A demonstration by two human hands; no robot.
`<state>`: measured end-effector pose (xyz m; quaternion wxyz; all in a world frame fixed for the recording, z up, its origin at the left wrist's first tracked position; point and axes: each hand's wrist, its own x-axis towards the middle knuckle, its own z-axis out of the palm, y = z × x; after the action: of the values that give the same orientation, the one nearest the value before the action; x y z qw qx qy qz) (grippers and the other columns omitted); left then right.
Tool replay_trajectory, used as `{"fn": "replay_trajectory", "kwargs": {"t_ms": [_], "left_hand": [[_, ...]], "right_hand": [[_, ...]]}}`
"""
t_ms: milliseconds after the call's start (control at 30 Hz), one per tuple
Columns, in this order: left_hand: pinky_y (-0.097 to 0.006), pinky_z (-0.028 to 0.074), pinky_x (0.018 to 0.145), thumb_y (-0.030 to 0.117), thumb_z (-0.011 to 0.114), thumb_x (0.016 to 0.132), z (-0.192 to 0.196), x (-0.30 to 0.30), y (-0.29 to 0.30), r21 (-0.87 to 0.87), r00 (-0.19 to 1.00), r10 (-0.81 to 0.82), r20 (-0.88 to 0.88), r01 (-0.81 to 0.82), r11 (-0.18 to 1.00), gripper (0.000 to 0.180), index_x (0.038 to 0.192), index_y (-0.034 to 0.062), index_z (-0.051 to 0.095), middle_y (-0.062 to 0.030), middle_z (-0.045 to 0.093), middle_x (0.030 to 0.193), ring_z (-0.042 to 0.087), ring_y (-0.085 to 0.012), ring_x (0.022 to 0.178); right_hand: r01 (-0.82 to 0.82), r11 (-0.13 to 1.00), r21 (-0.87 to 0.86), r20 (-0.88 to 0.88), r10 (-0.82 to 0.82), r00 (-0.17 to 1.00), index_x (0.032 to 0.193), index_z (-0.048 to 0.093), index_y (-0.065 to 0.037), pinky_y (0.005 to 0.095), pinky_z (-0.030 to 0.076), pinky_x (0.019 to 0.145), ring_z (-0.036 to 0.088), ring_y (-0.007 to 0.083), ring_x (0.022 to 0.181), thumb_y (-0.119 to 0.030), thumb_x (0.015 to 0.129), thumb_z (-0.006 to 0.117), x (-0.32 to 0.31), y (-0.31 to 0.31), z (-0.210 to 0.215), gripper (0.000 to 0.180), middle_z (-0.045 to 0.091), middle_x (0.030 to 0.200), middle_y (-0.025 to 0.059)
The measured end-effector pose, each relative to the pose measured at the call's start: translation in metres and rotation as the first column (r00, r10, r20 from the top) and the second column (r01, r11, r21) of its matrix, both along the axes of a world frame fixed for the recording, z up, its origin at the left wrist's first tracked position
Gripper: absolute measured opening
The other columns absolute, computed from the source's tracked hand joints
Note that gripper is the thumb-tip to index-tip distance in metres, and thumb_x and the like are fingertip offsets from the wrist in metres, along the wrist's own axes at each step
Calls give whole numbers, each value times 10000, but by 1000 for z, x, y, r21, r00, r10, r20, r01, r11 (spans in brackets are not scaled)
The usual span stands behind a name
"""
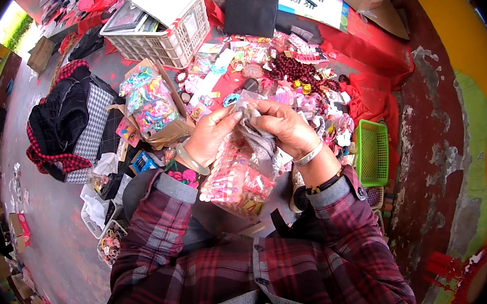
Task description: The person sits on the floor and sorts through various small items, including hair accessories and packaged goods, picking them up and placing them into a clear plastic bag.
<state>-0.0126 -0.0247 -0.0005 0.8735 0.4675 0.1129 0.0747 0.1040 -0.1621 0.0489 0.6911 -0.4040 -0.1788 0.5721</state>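
Both my hands meet in front of my chest over a piece of grey knitted fabric [261, 145] and some clear plastic at its top. My left hand [208, 141] pinches the upper left edge with thumb and fingers. My right hand [286, 129] is closed on the top of the grey fabric, which hangs below it. Whether the plastic is a bag around the fabric, I cannot tell. Just beneath lie pink packets of small accessories [226, 180], partly covered by the fabric and my left hand.
Beyond my hands spreads a pile with dark red bead strings [297, 68]. A white plastic crate [184, 42] and a carton of colourful bagged pieces [166, 129] stand to the left, near a black jacket [61, 110]. At right is a green basket [372, 153]; a black square object [251, 9] lies at the back.
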Motion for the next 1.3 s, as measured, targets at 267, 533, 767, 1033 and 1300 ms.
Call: {"fn": "replay_trajectory", "kwargs": {"t_ms": [267, 533, 767, 1033, 1300], "left_hand": [[-234, 398, 891, 87, 463, 938, 4, -2, -5, 463, 992, -112, 65, 69, 884, 380, 1296, -31, 414, -32, 551, 1120, 493, -87, 1017], [-264, 372, 940, 66, 445, 924, 3, -2, 3, 369, 958, -279, 59, 239, 898, 475, 1366, -24, 296, -51, 493, 1212, 461, -105, 1100], [-245, 370, 952, -32, 435, 899, 13, -2, 8, 536, 947, -321, 17, 262, 802, 530, 1396, -6, 255, -53, 475, 1243, 447, -101, 1126], [-261, 364, 955, 18, 431, 927, 7, -3, 11, 469, 948, -317, 38, 263, 843, 466, 1371, -21, 297, -39, 488, 1232, 449, -103, 1129], [-262, 354, 978, 3, 431, 921, 8, -2, 13, 473, 949, -308, 68, 241, 848, 489, 1380, -31, 267, -70, 462, 1282, 431, -116, 1171]], "right_hand": [[140, 976, -166, -10, -143, 990, 943, 585, 8, 282, 533, 633, 629, 167, 706, -34, 851, 580, 3, 4, -14, 101, 637, 843, 90], [68, 985, -160, -28, -74, 997, 963, 559, 14, 300, 534, 612, 633, 193, 686, -14, 839, 571, 11, -2, -13, 128, 640, 835, 111], [25, 995, -100, -123, -37, 992, 946, 557, 21, 305, 521, 671, 633, 197, 734, -25, 828, 577, 15, -7, -18, 128, 640, 849, 121], [48, 998, -43, -164, -54, 985, 930, 564, 14, 303, 500, 754, 634, 208, 782, -9, 812, 578, 12, -9, -9, 120, 641, 870, 124], [46, 993, 107, -218, -22, 976, 974, 570, 26, 299, 499, 768, 640, 212, 818, -24, 818, 580, 13, -10, -9, 164, 649, 911, 133]]}}
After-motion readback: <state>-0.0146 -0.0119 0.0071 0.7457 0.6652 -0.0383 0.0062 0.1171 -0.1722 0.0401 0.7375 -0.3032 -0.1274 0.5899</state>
